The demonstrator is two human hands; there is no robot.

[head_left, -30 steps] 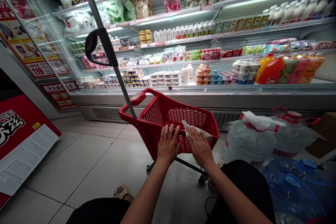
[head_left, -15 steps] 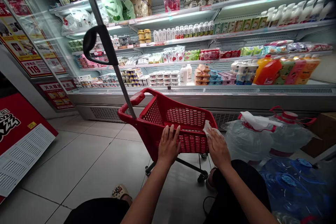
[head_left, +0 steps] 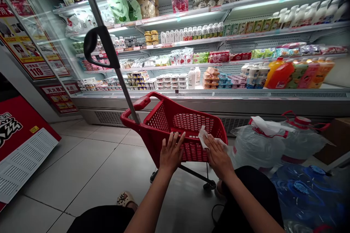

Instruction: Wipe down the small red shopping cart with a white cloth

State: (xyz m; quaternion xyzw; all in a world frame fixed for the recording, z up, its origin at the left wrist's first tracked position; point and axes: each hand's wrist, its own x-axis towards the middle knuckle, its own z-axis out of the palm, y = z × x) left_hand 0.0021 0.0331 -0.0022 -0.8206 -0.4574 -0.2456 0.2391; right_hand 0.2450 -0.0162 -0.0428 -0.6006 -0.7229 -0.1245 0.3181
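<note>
In front of me stands a red plastic shopping cart (head_left: pixel 151 139) with a perforated basket, on a dark frame with casters. My left hand (head_left: pixel 171 156) lies against the near side of the basket, fingers spread and nothing in them. Under the fingers of my right hand (head_left: pixel 219 157) is a crumpled white tissue (head_left: pixel 202 136), pressed to the near basket wall close to its right end. A grey pole (head_left: pixel 126 89) with a black loop grip (head_left: pixel 108 46) rises at the cart's handle end.
Behind the cart runs a refrigerated shelf unit (head_left: pixel 175 94) full of bottles, cups and packs. Large water jugs (head_left: pixel 257 149) and blue water bottles (head_left: pixel 300 193) stand at right. A red cabinet (head_left: pixel 16 131) is at left. Tiled floor (head_left: pixel 93 164) lies below.
My right hand has slid left along the basket side with the tissue. My left hand has shifted slightly left, and the cart with its pole has moved a little left.
</note>
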